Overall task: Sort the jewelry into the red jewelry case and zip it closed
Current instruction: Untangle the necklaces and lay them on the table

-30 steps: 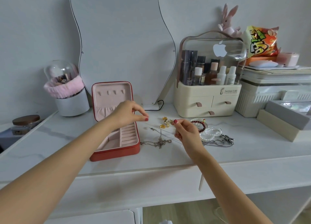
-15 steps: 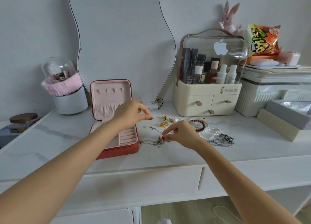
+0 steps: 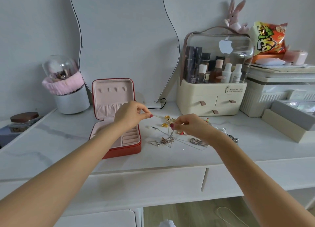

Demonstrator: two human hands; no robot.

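We see the left hand [image 3: 131, 115] raised above the open red jewelry case [image 3: 117, 124], its grip closed in a pinch of thumb and forefinger on one end of a thin chain [image 3: 157, 116]. The chain runs rightward to the right hand [image 3: 190, 127], whose grip is likewise pinched on it, fingers curled, just above the pile of jewelry. So the chain is stretched between the two grips, lifted off the worktop [image 3: 68, 141], to the right of the case.

Below the right hand lies a tangle of silver necklaces [image 3: 163, 139], with a sparkly bracelet [image 3: 198, 141] beside it under the wrist. Gold earrings [image 3: 166, 121] sit on the marble between the two hands.

The case stands with its lid upright, pink lining showing, just left of the jewelry. Behind it leans a wavy mirror [image 3: 122, 39]; further right stands a cream cosmetics organizer [image 3: 211, 100], and at far left a brush holder [image 3: 68, 90].
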